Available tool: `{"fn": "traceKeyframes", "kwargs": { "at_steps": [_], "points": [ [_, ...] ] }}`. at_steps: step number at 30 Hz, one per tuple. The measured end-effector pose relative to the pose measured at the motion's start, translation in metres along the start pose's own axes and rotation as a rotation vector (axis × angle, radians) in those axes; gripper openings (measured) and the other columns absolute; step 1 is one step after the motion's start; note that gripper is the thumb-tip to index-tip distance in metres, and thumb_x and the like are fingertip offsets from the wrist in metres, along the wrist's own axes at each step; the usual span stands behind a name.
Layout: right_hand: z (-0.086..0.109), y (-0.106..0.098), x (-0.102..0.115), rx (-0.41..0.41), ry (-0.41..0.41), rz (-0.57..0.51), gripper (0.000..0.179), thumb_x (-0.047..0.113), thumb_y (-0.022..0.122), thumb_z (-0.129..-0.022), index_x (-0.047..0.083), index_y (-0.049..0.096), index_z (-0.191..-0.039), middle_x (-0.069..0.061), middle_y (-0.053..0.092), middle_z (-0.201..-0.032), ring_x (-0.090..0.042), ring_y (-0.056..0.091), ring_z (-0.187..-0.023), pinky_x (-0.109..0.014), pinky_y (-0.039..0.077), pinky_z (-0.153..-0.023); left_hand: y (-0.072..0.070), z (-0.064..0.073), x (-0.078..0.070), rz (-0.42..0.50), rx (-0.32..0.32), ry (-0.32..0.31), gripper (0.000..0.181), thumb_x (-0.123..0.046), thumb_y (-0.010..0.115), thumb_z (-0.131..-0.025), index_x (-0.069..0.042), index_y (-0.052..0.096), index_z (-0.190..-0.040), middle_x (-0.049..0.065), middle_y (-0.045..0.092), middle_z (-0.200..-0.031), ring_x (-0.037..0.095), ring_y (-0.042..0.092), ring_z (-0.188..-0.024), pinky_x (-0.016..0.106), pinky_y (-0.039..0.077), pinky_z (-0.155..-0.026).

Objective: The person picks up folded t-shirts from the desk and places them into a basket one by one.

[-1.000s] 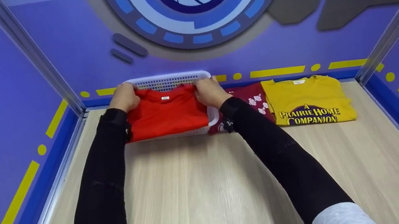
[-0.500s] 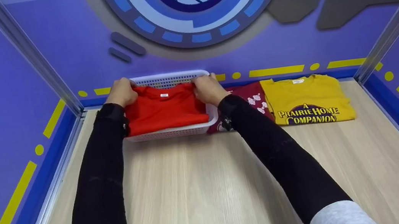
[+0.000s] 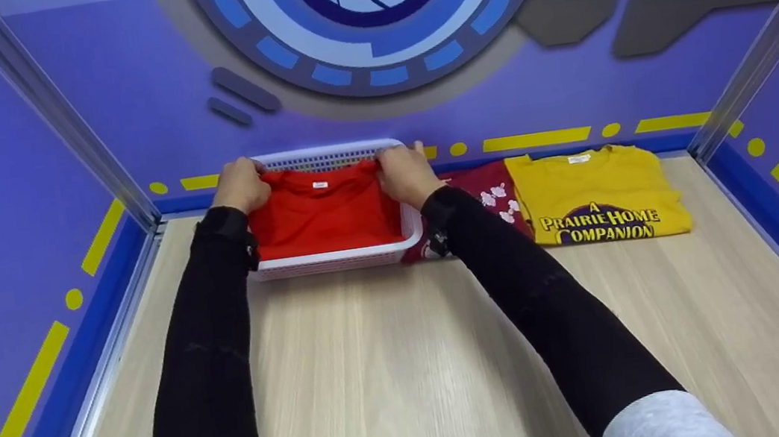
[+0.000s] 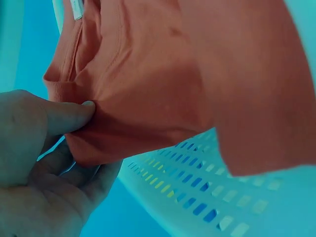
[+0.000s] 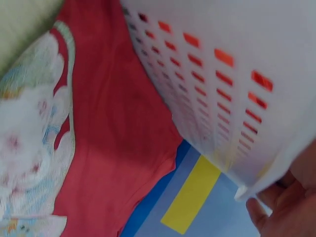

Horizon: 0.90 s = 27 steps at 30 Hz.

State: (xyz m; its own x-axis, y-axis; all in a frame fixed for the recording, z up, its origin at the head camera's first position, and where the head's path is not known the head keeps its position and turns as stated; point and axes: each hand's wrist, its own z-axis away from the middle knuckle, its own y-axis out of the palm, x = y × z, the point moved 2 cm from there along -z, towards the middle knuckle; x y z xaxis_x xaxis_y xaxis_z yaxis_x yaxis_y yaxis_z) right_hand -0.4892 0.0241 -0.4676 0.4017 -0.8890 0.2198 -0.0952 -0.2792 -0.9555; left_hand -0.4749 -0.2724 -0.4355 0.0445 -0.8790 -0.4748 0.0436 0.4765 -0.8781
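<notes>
A folded red T-shirt lies within the white slotted basket, its collar and label toward the back wall. My left hand pinches the shirt's upper left corner; in the left wrist view the thumb of that hand presses on the red cloth with fingers beneath. At the upper right corner my right hand grips the shirt, beside the basket's rim. In the right wrist view the fingers of the right hand show at the rim of the basket; their hold on the cloth is hidden there.
Right of the basket lies a folded dark red shirt with white flowers, partly behind my right wrist. Beside it is a folded yellow T-shirt with printed lettering. The wooden table is bounded by blue-purple walls.
The red T-shirt has sunk into the basket; its front edge, which hung over the front rim, now sits inside. Both hands keep their hold at its upper corners.
</notes>
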Motion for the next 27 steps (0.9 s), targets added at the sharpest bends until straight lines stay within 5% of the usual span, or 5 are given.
{"fn": "traceKeyframes", "kwargs": {
  "at_steps": [12, 18, 27],
  "points": [
    [-0.007, 0.004, 0.003, -0.111, 0.057, 0.053, 0.023, 0.019, 0.065, -0.108, 0.003, 0.075, -0.12, -0.02, 0.081, -0.122, -0.042, 0.072, -0.117, -0.06, 0.036, -0.115, 0.006, -0.006, 0.001, 0.068, -0.055, -0.059, 0.051, 0.0, 0.053, -0.098, 0.0, 0.066, -0.147, 0.028, 0.063, -0.154, 0.043, 0.06, -0.138, 0.053, 0.05, -0.12],
    [-0.01, 0.001, 0.003, -0.123, 0.107, 0.024, 0.023, 0.021, 0.067, -0.107, 0.003, 0.074, -0.12, -0.019, 0.081, -0.122, -0.042, 0.07, -0.121, -0.061, 0.032, -0.12, 0.004, -0.006, 0.0, 0.095, -0.09, -0.077, 0.047, -0.008, 0.049, -0.108, -0.003, 0.063, -0.152, 0.026, 0.063, -0.155, 0.041, 0.059, -0.143, 0.052, 0.05, -0.121],
    [-0.002, -0.007, -0.004, -0.077, 0.045, -0.035, 0.026, 0.011, 0.059, -0.105, 0.004, 0.077, -0.123, -0.017, 0.079, -0.128, -0.04, 0.068, -0.127, -0.058, 0.038, -0.121, -0.001, 0.008, -0.01, 0.034, -0.007, -0.044, 0.047, -0.013, 0.045, -0.112, -0.005, 0.06, -0.156, 0.028, 0.058, -0.159, 0.042, 0.055, -0.148, 0.053, 0.047, -0.123]
  ]
}}
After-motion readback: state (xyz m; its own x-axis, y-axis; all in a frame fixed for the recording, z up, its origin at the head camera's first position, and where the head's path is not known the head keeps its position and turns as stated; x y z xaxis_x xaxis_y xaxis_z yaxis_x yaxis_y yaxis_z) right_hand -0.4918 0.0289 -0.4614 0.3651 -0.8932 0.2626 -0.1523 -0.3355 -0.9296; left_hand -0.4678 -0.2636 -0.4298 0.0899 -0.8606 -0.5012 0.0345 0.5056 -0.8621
